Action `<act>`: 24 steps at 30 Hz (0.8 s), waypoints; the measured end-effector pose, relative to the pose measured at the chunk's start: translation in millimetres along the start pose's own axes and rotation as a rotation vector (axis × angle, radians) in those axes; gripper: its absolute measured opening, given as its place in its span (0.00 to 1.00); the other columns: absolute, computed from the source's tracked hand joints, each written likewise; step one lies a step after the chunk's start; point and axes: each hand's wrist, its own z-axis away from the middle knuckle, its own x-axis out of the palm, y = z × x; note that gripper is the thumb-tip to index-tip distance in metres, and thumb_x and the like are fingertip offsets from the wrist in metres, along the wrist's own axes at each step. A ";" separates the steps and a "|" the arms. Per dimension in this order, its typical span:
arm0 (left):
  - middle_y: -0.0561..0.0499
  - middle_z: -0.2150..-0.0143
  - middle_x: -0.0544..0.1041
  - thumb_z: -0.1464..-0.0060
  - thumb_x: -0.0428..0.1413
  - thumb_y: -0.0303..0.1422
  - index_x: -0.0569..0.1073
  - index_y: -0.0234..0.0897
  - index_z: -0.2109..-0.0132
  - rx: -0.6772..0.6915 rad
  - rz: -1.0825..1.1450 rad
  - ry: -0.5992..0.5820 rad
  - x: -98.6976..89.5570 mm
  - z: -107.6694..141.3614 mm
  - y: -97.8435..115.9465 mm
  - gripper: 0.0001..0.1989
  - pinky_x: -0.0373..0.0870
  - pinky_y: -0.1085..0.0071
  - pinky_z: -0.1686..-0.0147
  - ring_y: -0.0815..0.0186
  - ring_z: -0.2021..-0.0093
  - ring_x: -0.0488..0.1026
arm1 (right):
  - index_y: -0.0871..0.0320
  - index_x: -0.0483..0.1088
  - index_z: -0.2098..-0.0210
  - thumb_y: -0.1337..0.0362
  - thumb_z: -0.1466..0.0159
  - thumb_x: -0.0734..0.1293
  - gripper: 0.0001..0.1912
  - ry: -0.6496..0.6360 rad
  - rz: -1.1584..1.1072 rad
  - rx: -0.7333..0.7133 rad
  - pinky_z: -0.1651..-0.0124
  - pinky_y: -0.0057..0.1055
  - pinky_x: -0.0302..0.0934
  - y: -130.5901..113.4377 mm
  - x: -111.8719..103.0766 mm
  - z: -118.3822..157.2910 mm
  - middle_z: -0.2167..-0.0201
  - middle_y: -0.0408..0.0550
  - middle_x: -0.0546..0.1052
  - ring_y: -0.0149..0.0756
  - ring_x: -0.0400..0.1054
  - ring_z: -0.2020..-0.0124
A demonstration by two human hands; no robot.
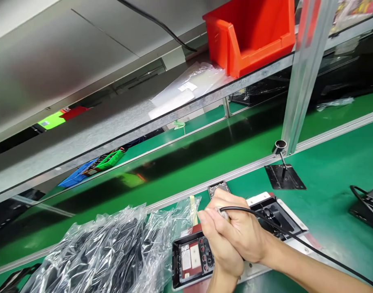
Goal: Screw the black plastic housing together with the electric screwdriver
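Observation:
My right hand [249, 234] is closed round a corded tool whose black cable [262, 213] leaves the top of the grip and runs down to the lower right. Pressed against it, my left hand [219, 246] wraps the same tool from the left. The tool's body and tip are hidden by my fingers. Below the hands lies a black plastic housing [175, 264], with round holes and a reddish plate showing through it. Its right part [284, 213] has a dark recess and sits on a pale fixture [299, 224]. A small tray of screws [218, 188] is just behind my hands.
Plastic-bagged black parts [113, 248] heap at the left. A metal cup holder on a black base [285, 177] stands behind, near an aluminium post [305, 81]. A red bin [250, 40] sits on the shelf above. A black device [369, 207] is at the right.

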 end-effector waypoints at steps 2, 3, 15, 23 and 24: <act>0.49 0.79 0.68 0.51 0.54 0.70 0.65 0.41 0.78 -0.035 0.015 -0.017 1.1 -0.7 1.0 0.36 0.73 0.68 0.76 0.65 0.78 0.69 | 0.57 0.66 0.73 0.56 0.24 0.56 0.23 -0.001 -0.007 0.000 0.62 0.34 0.54 -0.5 -0.2 0.6 0.72 0.43 0.68 0.32 0.61 0.67; 0.50 0.79 0.68 0.52 0.55 0.71 0.64 0.41 0.78 -0.062 0.029 -0.017 1.5 -0.4 1.3 0.36 0.72 0.69 0.77 0.66 0.78 0.67 | 0.57 0.67 0.73 0.56 0.24 0.55 0.23 0.000 -0.010 -0.001 0.62 0.34 0.55 -0.7 -0.3 1.0 0.72 0.43 0.68 0.32 0.61 0.67; 0.50 0.76 0.69 0.41 0.54 0.61 0.69 0.39 0.74 -0.089 0.181 -0.100 -1.5 2.5 -1.3 0.30 0.70 0.70 0.75 0.65 0.75 0.67 | 0.56 0.66 0.74 0.55 0.26 0.54 0.23 0.015 0.054 -0.034 0.65 0.35 0.60 -5.6 -2.2 -1.1 0.75 0.45 0.70 0.35 0.63 0.69; 0.50 0.75 0.70 0.40 0.53 0.62 0.70 0.39 0.73 -0.096 0.183 -0.129 2.5 4.7 3.0 0.31 0.72 0.69 0.73 0.65 0.74 0.67 | 0.56 0.69 0.71 0.55 0.26 0.56 0.21 0.010 0.013 0.013 0.62 0.36 0.62 -6.3 -1.8 -0.5 0.71 0.46 0.73 0.35 0.65 0.67; 0.50 0.75 0.70 0.41 0.54 0.62 0.69 0.39 0.73 -0.102 0.185 -0.120 3.4 5.8 4.3 0.30 0.72 0.69 0.72 0.65 0.73 0.67 | 0.56 0.70 0.71 0.56 0.26 0.56 0.21 0.005 0.003 0.017 0.62 0.36 0.62 -6.6 -2.1 -0.4 0.71 0.46 0.73 0.35 0.65 0.67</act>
